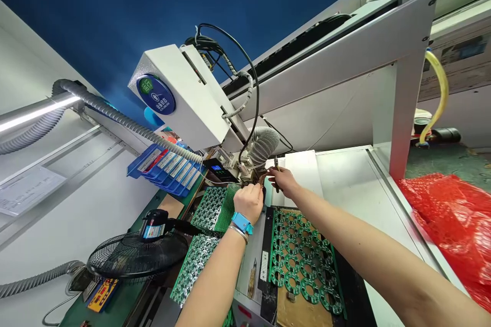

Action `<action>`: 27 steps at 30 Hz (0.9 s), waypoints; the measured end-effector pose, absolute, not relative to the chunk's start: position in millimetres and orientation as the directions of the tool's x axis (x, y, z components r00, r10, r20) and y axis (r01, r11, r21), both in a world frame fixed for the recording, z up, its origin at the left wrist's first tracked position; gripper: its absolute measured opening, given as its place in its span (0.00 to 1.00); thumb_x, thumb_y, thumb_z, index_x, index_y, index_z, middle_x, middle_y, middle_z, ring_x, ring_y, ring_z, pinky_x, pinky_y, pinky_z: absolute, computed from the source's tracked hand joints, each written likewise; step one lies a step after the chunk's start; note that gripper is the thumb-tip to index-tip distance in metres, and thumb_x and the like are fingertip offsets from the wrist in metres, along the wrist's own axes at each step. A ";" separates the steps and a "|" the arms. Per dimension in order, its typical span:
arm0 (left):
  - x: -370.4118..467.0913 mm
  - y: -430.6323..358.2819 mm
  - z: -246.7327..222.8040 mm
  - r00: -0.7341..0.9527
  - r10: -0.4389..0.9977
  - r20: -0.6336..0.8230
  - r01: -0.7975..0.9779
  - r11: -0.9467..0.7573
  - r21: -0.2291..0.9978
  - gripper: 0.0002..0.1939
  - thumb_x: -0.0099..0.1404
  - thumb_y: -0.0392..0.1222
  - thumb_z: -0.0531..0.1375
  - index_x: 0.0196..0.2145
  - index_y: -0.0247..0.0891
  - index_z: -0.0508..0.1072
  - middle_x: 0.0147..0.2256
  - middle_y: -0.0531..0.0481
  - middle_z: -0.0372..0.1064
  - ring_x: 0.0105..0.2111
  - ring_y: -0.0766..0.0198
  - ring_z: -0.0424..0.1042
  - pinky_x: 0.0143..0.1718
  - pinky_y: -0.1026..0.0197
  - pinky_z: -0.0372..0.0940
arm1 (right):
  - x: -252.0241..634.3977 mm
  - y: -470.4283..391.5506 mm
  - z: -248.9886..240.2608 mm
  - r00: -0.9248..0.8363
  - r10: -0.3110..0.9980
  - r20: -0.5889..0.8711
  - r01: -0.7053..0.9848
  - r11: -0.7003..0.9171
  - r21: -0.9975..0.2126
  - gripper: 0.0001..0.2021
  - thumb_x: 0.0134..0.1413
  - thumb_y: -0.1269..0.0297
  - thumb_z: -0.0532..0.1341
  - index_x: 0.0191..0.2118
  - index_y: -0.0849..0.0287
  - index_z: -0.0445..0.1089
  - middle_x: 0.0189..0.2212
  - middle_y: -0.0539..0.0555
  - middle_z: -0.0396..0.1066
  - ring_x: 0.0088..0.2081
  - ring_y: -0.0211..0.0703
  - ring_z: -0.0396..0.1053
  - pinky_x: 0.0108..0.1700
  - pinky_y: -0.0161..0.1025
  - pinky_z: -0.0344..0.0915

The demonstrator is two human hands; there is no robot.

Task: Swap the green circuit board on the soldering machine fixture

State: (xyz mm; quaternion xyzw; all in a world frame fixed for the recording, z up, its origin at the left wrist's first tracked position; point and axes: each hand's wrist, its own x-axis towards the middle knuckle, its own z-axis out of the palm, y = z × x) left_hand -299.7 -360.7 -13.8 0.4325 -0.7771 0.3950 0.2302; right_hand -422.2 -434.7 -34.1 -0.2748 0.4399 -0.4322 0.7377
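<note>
Bright, even light — sharp centre, edges strongly bowed.

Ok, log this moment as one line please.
left hand: fisted at machine head | right hand: pinching small tool | green panel: in fixture

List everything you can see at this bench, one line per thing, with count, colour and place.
machine head: one, white with a round blue label, above centre
corrugated hoses: several, grey, left side and under the head
label bins: a row, blue, left of the head
circuit panel: one, green with round cut-outs, on the fixture at centre right
stacked circuit panels: several, green, left of the fixture
fan: one, black, lower left
plastic bag: one, red, far right
tube: one, yellow, upper right
wristband: one, blue, on the left wrist
left hand: closed, at the nozzle under the head
right hand: pinching a thin dark tool beside it
</note>
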 end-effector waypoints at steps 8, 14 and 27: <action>-305.2 -364.7 -8.7 -0.524 -0.527 0.669 -0.849 0.260 -0.460 0.11 0.64 0.35 0.53 0.26 0.34 0.71 0.22 0.52 0.61 0.22 0.63 0.60 0.25 0.59 0.51 | -417.0 -450.7 -32.2 0.221 -0.897 -0.384 0.399 0.442 -0.803 0.06 0.49 0.78 0.59 0.34 0.64 0.64 0.20 0.48 0.60 0.21 0.30 0.56 0.23 0.30 0.54; -303.8 -365.1 -12.4 -0.507 -0.559 0.656 -0.861 0.292 -0.417 0.09 0.62 0.33 0.54 0.25 0.34 0.69 0.23 0.51 0.62 0.23 0.62 0.61 0.25 0.59 0.51 | -420.8 -436.8 -33.1 0.042 -0.929 -0.368 0.399 0.354 -0.846 0.03 0.56 0.69 0.55 0.35 0.64 0.62 0.26 0.51 0.63 0.23 0.30 0.56 0.23 0.30 0.55; -305.0 -366.2 -22.3 -0.462 -0.477 0.748 -0.871 0.403 -0.281 0.09 0.59 0.33 0.54 0.21 0.35 0.64 0.20 0.52 0.61 0.22 0.62 0.62 0.22 0.58 0.55 | -430.3 -400.9 -14.5 0.361 -0.875 -0.323 0.172 0.403 -0.899 0.07 0.49 0.73 0.61 0.36 0.65 0.65 0.24 0.49 0.62 0.27 0.31 0.59 0.29 0.29 0.60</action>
